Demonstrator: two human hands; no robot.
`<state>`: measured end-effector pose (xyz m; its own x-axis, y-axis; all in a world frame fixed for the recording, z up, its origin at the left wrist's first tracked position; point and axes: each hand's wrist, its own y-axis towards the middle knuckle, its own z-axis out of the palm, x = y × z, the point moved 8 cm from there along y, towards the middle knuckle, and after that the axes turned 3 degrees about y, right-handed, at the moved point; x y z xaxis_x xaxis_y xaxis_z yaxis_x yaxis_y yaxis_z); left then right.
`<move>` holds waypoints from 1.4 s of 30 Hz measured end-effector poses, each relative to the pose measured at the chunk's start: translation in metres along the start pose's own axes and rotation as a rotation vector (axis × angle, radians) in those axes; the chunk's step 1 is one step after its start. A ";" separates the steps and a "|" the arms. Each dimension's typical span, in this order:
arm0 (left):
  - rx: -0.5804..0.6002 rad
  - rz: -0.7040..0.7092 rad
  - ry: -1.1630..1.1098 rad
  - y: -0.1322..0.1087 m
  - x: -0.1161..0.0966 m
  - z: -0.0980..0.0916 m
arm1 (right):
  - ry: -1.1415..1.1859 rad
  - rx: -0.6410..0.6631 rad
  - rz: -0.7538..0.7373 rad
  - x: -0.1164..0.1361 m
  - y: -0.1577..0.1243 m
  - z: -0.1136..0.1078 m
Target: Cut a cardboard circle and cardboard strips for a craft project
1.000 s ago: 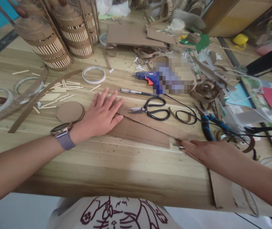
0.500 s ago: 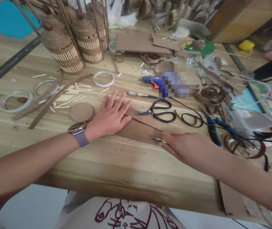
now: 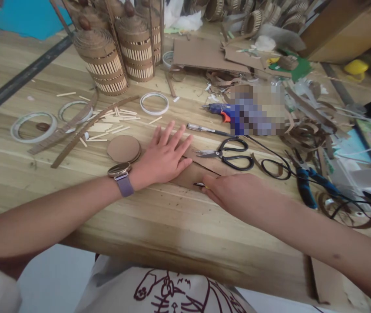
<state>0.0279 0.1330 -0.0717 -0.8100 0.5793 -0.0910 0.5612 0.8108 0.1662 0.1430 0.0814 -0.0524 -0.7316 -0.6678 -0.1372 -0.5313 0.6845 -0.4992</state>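
My left hand (image 3: 160, 160) lies flat with fingers spread, pressing on a brown cardboard strip (image 3: 187, 174). My right hand (image 3: 229, 188) is closed around a small cutter knife (image 3: 200, 184). Its metal tip and a bit of yellow show, while the rest is hidden in the fist. The tip rests at the strip, just below and right of my left thumb. Black-handled scissors (image 3: 218, 153) lie just beyond the strip, with a pen (image 3: 209, 129) behind them. Round cardboard discs (image 3: 123, 148) sit stacked left of my left hand.
Lidded stick-and-cardboard containers (image 3: 102, 61) stand at the back left. Tape rings (image 3: 154, 104) and loose wooden sticks (image 3: 128, 112) lie nearer. A blue glue gun (image 3: 217, 108), pliers (image 3: 306, 187), a black cord (image 3: 272, 152) and cardboard scraps (image 3: 201, 54) crowd the right and back.
My right hand has drawn the knife leftward along the strip, closer to my left hand. The left hand stays flat in place. The whole view has shifted slightly.
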 end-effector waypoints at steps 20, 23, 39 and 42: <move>0.019 -0.004 -0.019 0.001 0.001 0.003 | -0.101 -0.016 -0.071 0.012 -0.002 -0.007; 0.022 -0.002 -0.032 0.000 0.002 0.002 | -0.117 -0.086 -0.110 0.013 -0.004 -0.007; 0.055 -0.003 -0.032 0.000 0.004 0.003 | -0.053 0.014 -0.037 -0.008 -0.016 0.013; 0.064 -0.006 -0.025 0.000 0.004 0.003 | -0.057 0.068 0.012 -0.015 -0.024 0.016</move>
<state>0.0249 0.1357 -0.0753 -0.8091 0.5760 -0.1164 0.5670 0.8173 0.1028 0.1736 0.0708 -0.0518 -0.7116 -0.6762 -0.1909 -0.4906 0.6727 -0.5540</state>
